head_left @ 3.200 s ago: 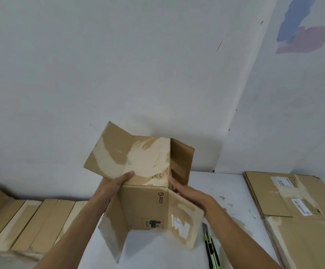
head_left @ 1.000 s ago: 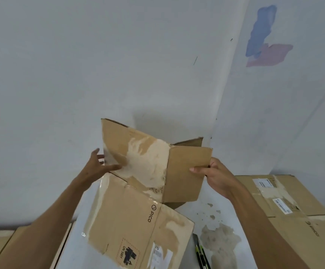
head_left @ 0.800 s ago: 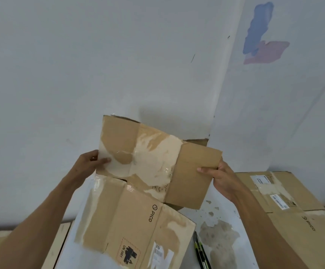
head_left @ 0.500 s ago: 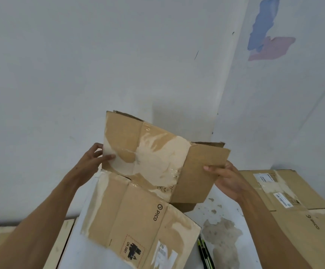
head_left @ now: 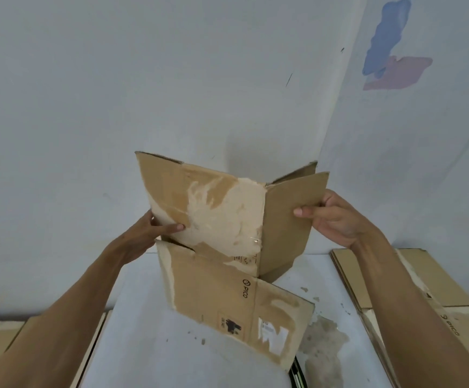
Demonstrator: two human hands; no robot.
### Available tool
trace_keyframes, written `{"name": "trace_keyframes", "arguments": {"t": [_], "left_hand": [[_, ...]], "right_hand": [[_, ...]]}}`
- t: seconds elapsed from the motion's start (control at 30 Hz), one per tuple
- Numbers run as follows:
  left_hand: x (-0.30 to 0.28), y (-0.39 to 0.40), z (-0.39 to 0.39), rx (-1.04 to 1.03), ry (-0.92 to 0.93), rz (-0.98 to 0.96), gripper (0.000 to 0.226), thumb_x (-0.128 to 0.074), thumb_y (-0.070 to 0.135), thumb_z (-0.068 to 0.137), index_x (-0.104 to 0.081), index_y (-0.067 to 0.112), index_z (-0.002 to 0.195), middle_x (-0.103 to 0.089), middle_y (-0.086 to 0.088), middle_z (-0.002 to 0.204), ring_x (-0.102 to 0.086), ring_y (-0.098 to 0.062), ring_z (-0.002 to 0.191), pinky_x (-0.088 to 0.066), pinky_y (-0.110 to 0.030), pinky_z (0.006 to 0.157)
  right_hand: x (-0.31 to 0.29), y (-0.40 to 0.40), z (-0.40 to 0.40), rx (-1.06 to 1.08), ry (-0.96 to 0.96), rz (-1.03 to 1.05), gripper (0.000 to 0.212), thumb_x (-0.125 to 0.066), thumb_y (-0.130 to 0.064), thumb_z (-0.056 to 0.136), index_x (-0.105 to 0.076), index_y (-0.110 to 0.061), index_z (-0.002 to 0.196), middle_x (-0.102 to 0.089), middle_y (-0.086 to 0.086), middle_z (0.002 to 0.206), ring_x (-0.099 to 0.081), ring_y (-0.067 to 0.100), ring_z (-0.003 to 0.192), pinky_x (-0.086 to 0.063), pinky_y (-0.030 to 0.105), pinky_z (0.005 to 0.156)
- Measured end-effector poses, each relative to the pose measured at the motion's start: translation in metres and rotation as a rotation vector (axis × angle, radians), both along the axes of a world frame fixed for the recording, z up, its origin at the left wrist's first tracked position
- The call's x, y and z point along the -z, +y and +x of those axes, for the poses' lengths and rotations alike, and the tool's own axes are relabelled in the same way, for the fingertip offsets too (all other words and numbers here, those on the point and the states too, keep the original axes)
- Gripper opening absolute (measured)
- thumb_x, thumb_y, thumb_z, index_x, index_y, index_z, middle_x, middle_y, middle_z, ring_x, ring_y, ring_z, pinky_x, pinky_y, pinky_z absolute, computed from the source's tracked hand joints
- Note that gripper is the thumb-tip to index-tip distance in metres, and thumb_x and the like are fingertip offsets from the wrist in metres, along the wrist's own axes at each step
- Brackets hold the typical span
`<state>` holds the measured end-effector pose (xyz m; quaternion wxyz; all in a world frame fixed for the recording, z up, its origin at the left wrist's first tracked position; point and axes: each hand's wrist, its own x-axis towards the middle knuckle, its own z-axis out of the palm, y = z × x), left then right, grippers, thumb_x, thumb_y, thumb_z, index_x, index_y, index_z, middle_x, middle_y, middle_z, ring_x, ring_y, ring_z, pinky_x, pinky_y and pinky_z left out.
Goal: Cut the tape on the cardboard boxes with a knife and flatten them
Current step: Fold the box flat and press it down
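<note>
Cardboard box (head_left: 227, 247) half-collapsed above table (head_left: 149, 345); left hand (head_left: 146, 233), right hand (head_left: 331, 217) grip clamped on opposite flap edges.

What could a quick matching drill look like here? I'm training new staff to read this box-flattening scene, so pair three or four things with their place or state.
Things:
1. cardboard box
2. knife
3. flattened boxes
4. left hand

Places or states:
A. stacked at the table's right side
B. held up, opened, between both hands
C. grips the box's left flap
D. lies near the table's front edge, partly hidden by the box

Pairs: 1-B, 2-D, 3-A, 4-C
</note>
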<state>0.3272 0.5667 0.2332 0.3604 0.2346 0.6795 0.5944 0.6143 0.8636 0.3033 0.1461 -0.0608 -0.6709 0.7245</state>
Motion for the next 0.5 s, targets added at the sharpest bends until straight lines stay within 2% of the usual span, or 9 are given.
{"name": "trace_keyframes", "arguments": {"t": [0.07, 0.13, 0.2, 0.23, 0.3, 0.37, 0.4, 0.43, 0.5], "left_hand": [[0.005, -0.009, -0.002, -0.050, 0.032, -0.004, 0.051, -0.082, 0.029, 0.081, -0.065, 0.017, 0.128, -0.077, 0.003, 0.114, -0.070, -0.019, 0.112, -0.055, -0.032, 0.088], [0.012, -0.015, -0.002, -0.126, 0.045, 0.028, 0.050, -0.081, 0.033, 0.083, -0.068, 0.009, 0.125, -0.077, -0.005, 0.115, -0.073, -0.024, 0.109, -0.056, -0.040, 0.094], [0.018, -0.017, 0.000, -0.206, 0.053, 0.077, 0.046, -0.080, 0.033, 0.086, -0.069, 0.007, 0.123, -0.077, -0.005, 0.114, -0.074, -0.023, 0.106, -0.057, -0.041, 0.092], [0.020, -0.017, 0.001, -0.236, 0.047, 0.095, 0.044, -0.080, 0.033, 0.088, -0.069, 0.007, 0.122, -0.077, -0.005, 0.114, -0.074, -0.023, 0.105, -0.057, -0.040, 0.089], [0.025, -0.016, 0.003, -0.254, 0.045, 0.113, 0.039, -0.077, 0.032, 0.091, -0.071, 0.008, 0.120, -0.077, -0.003, 0.114, -0.074, -0.021, 0.105, -0.057, -0.039, 0.087], [0.030, -0.017, 0.004, -0.254, 0.053, 0.098, 0.036, -0.075, 0.034, 0.092, -0.071, 0.010, 0.120, -0.078, -0.001, 0.113, -0.074, -0.020, 0.106, -0.057, -0.037, 0.087], [0.034, -0.018, 0.004, -0.254, 0.055, 0.085, 0.037, -0.075, 0.035, 0.092, -0.070, 0.012, 0.121, -0.077, 0.001, 0.114, -0.073, -0.020, 0.108, -0.056, -0.036, 0.088], [0.038, -0.020, 0.004, -0.249, 0.060, 0.069, 0.040, -0.076, 0.037, 0.091, -0.069, 0.013, 0.122, -0.077, 0.002, 0.115, -0.072, -0.020, 0.109, -0.056, -0.037, 0.090], [0.048, -0.022, 0.007, -0.229, 0.086, 0.035, 0.046, -0.079, 0.040, 0.088, -0.068, 0.018, 0.126, -0.076, 0.004, 0.118, -0.071, -0.019, 0.112, -0.056, -0.041, 0.097]], "right_hand": [[-0.004, 0.003, 0.000, 0.108, -0.004, -0.003, 0.054, -0.072, -0.003, 0.083, -0.060, 0.003, 0.135, -0.068, 0.017, 0.132, -0.065, 0.032, 0.124, -0.055, 0.039, 0.102], [0.003, 0.002, -0.001, 0.265, -0.015, 0.011, 0.047, -0.073, -0.002, 0.084, -0.064, -0.004, 0.131, -0.073, 0.011, 0.126, -0.067, 0.031, 0.121, -0.057, 0.038, 0.098], [0.018, -0.004, -0.005, 0.467, -0.014, 0.071, 0.043, -0.078, -0.002, 0.086, -0.066, -0.011, 0.126, -0.075, 0.005, 0.121, -0.069, 0.027, 0.116, -0.059, 0.039, 0.093], [0.027, -0.008, -0.006, 0.565, -0.004, 0.090, 0.043, -0.080, -0.003, 0.086, -0.063, -0.013, 0.124, -0.073, 0.004, 0.121, -0.071, 0.024, 0.112, -0.060, 0.040, 0.090], [0.045, -0.015, -0.007, 0.709, 0.038, 0.030, 0.051, -0.082, -0.004, 0.085, -0.047, -0.014, 0.120, -0.064, 0.009, 0.125, -0.072, 0.019, 0.104, -0.061, 0.044, 0.090], [0.065, -0.022, -0.005, 0.739, 0.021, -0.051, 0.062, -0.083, -0.007, 0.085, -0.032, -0.022, 0.118, -0.057, 0.009, 0.127, -0.072, 0.017, 0.103, -0.060, 0.045, 0.094], [0.076, -0.026, -0.003, 0.705, -0.032, -0.041, 0.063, -0.083, -0.010, 0.086, -0.031, -0.022, 0.120, -0.058, 0.007, 0.126, -0.071, 0.017, 0.106, -0.059, 0.043, 0.094], [0.092, -0.029, -0.002, 0.647, -0.116, -0.003, 0.061, -0.083, -0.013, 0.087, -0.036, -0.021, 0.125, -0.064, 0.006, 0.124, -0.071, 0.017, 0.107, -0.058, 0.040, 0.094], [0.122, -0.035, 0.001, 0.559, -0.254, 0.111, 0.043, -0.078, -0.020, 0.092, -0.055, -0.026, 0.127, -0.073, -0.002, 0.120, -0.070, 0.014, 0.110, -0.055, 0.034, 0.096]]}}
